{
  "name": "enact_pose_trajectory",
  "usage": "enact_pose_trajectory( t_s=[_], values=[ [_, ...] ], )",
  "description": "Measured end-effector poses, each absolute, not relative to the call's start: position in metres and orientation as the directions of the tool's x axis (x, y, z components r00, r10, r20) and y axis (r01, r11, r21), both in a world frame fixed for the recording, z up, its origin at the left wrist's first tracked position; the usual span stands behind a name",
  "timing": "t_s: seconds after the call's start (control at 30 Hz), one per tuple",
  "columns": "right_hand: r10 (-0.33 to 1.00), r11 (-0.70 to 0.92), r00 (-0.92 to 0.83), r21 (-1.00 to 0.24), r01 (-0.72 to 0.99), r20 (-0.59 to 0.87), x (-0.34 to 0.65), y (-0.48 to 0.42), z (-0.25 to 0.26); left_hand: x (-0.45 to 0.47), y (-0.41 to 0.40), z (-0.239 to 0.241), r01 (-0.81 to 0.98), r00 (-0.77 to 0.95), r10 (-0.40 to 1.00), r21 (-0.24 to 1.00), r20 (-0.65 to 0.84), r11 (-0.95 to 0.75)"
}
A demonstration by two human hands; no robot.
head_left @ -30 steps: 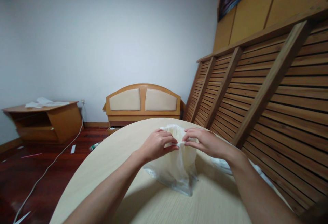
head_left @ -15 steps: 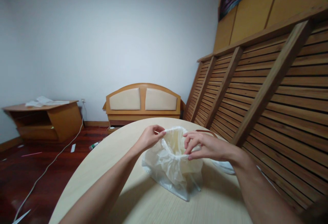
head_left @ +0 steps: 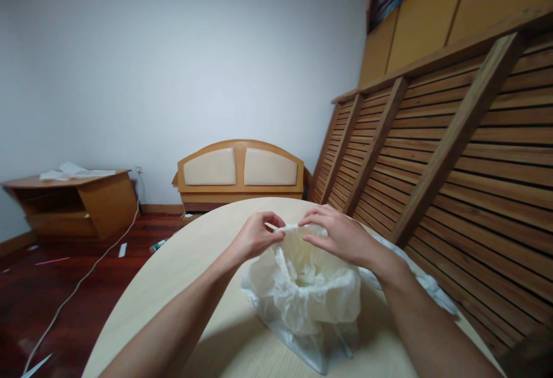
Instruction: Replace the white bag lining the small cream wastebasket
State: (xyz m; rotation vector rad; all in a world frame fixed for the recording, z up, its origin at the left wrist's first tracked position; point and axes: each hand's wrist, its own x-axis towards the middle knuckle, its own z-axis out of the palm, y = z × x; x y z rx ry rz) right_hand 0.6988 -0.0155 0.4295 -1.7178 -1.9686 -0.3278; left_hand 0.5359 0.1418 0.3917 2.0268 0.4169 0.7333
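Observation:
A thin, translucent white bag [head_left: 302, 309] stands on the round table with its mouth spread wide, its upper edge folded outward and crumpled. My left hand [head_left: 261, 237] pinches the bag's far-left rim between thumb and fingers. Over the far rim, my right hand [head_left: 339, 234] has its thumb and fingers apart, fingertips at the edge and thumb toward the opening. Pale yellowish inner walls show inside the mouth. Part of the rim is hidden behind the right hand.
The pale round table [head_left: 164, 291] fills the foreground. White cloth [head_left: 432, 291] lies near its right edge, partly behind my right forearm. Wooden slatted panels [head_left: 432, 153] lean at the right. Beyond stands a headboard [head_left: 240, 166]; a low cabinet [head_left: 103, 205] and a cable [head_left: 88, 277] are left.
My right hand has moved from the bag's right rim to its far rim. The bag's mouth is wider, and its right side bulges outward. My left hand stays on the rim.

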Motion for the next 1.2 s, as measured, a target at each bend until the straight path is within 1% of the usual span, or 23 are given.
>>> enact_pose_trajectory(
  t_s=[0.13,0.3,0.4,0.53,0.7,0.8,0.93,1.1,1.2],
  values=[
    [0.852,0.178,-0.072,-0.158,0.971,0.518,0.697,-0.013,0.425,0.535,0.138,0.394,-0.047,0.781,0.508,0.845,0.364,-0.533],
    [0.853,0.122,0.003,-0.204,0.971,0.522,0.695,-0.012,0.425,0.534,0.133,0.399,-0.103,0.737,0.427,0.712,0.524,-0.695],
    [0.844,0.109,0.007,-0.185,0.977,0.536,0.693,-0.011,0.427,0.534,0.131,0.4,-0.128,0.72,0.411,0.69,0.559,-0.713],
    [0.832,0.109,-0.007,-0.151,0.983,0.555,0.69,-0.01,0.429,0.534,0.131,0.399,-0.061,0.708,0.445,0.675,0.549,-0.736],
    [0.842,0.036,0.041,-0.131,0.991,0.538,0.691,-0.015,0.432,0.532,0.133,0.399,0.083,0.712,0.501,0.65,0.492,-0.756],
    [0.858,0.004,0.065,-0.132,0.991,0.51,0.694,-0.019,0.434,0.531,0.132,0.402,0.133,0.71,0.52,0.634,0.475,-0.762],
    [0.866,-0.018,0.069,-0.106,0.994,0.495,0.695,-0.023,0.435,0.53,0.128,0.404,0.149,0.711,0.524,0.628,0.469,-0.764],
    [0.848,0.061,0.029,-0.152,0.986,0.53,0.687,-0.021,0.433,0.527,0.121,0.407,0.146,0.706,0.505,0.596,0.497,-0.79],
    [0.861,0.046,0.029,-0.135,0.99,0.507,0.683,-0.017,0.432,0.525,0.118,0.409,0.131,0.722,0.49,0.599,0.488,-0.79]
  ],
)
